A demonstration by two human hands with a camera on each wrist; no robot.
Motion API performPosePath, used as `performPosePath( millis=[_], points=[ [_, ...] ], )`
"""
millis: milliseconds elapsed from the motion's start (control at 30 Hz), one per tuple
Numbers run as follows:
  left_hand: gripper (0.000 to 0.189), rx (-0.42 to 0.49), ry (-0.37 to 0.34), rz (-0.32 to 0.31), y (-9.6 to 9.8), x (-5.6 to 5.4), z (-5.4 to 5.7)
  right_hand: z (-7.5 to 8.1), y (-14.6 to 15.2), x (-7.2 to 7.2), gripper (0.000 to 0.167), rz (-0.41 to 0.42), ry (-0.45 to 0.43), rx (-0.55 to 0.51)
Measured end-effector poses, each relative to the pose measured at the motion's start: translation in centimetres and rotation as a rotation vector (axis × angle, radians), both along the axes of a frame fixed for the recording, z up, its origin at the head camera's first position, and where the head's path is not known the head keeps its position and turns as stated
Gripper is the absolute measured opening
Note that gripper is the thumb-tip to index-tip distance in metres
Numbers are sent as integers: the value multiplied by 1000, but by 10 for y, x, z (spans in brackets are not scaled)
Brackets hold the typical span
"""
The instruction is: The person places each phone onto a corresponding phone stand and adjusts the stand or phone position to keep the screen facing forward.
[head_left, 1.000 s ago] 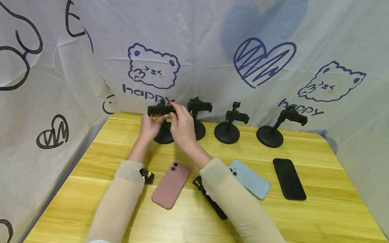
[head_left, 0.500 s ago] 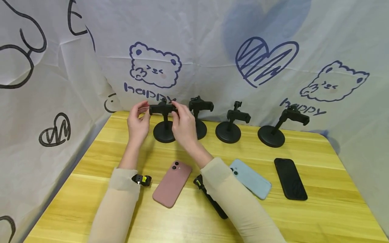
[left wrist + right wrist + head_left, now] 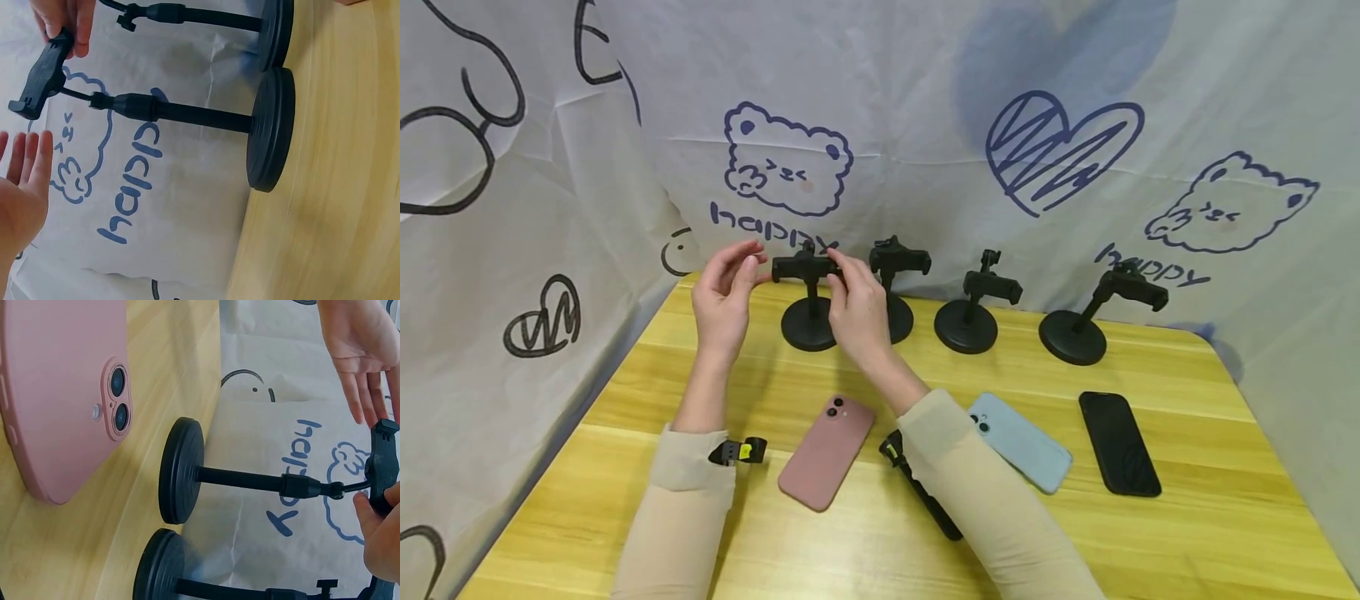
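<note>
A black phone stand (image 3: 809,325) stands upright on its round base at the back left of the table. My right hand (image 3: 859,315) pinches the right end of its clamp (image 3: 42,78) between thumb and fingers. Beside the clamp's left end is my left hand (image 3: 722,304), its fingers extended and holding nothing; in the left wrist view a small gap shows between its fingertips (image 3: 45,140) and the clamp. The right wrist view shows the stand's pole (image 3: 240,479) level with the clamp, which has no phone in it.
Three more phone stands (image 3: 898,321), (image 3: 966,327), (image 3: 1072,337) line the back edge. In front lie a pink phone (image 3: 826,454), a light blue phone (image 3: 1022,442) and a black phone (image 3: 1120,443). A white cloth (image 3: 917,125) with drawings hangs behind the table.
My left hand has come away from under the clamp and moved left, its fingers spreading. The right hand keeps its hold on the clamp's right end.
</note>
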State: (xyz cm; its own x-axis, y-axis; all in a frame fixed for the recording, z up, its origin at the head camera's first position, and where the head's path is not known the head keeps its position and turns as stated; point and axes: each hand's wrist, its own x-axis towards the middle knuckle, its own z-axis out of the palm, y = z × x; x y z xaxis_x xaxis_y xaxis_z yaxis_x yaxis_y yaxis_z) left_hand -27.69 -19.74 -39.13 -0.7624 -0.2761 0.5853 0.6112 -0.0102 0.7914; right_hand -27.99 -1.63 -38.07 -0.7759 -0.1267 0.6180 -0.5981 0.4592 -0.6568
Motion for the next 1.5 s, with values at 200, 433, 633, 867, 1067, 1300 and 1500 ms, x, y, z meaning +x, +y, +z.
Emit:
performPosePath(
  millis=[200, 433, 633, 867, 1067, 1300, 1500],
  points=[
    [30, -79, -4, -77, -3, 4, -1, -2, 2, 0, 36, 11, -14, 0],
    [29, -102, -25, -148, -1, 7, -4, -3, 1, 1, 36, 27, -8, -9],
    [28, -97, -43, -130, 0, 8, -5, -4, 2, 2, 38, 39, -10, -13],
    [28, -107, -25, -97, 3, 5, -4, 0, 9, 5, 51, 117, -120, -28],
    [27, -126, -29, -74, 4, 3, -2, 3, 23, 13, 63, 151, -153, 43],
    [27, -122, -46, -79, 5, 3, -2, 0, 50, 28, 66, 146, -179, 122],
    [28, -113, -45, -85, 5, 2, -1, -5, 74, 40, 69, 220, -258, 286]
  ],
)
